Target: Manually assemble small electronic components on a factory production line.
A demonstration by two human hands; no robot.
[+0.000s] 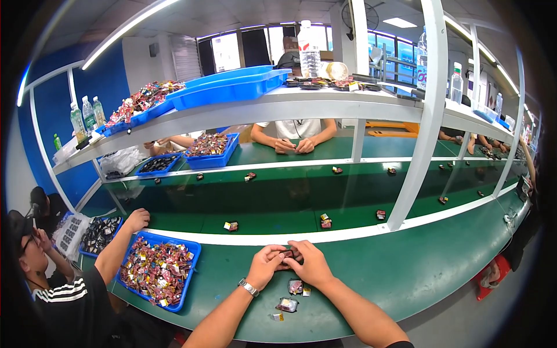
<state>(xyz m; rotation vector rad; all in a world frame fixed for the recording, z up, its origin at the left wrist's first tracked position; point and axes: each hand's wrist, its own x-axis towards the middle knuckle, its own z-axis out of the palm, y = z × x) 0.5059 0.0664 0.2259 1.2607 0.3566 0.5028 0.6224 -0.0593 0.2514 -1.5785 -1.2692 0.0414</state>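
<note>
Both my hands meet over the green tabletop (371, 278). My left hand (266, 269), with a metal watch at the wrist, and my right hand (310, 265) pinch a small dark casing with a reddish inside (287, 254) between thumbs and fingers. What exactly the casing belongs to is too small to make out. Just below my hands lie two small dark casings with silvery parts, the upper one (295, 286) and the lower one (286, 304). A small yellow-and-silver piece (278, 317) rests nearest me.
To my left stands a blue tray (196, 261) heaped with small red, yellow and silver parts. A co-worker's arm (119, 246) reaches past it. Beyond a white rail (272, 238), a lower green strip (278, 209) carries scattered assemblies. Overhead, a shelf (278, 107) holds trays and bottles on white posts.
</note>
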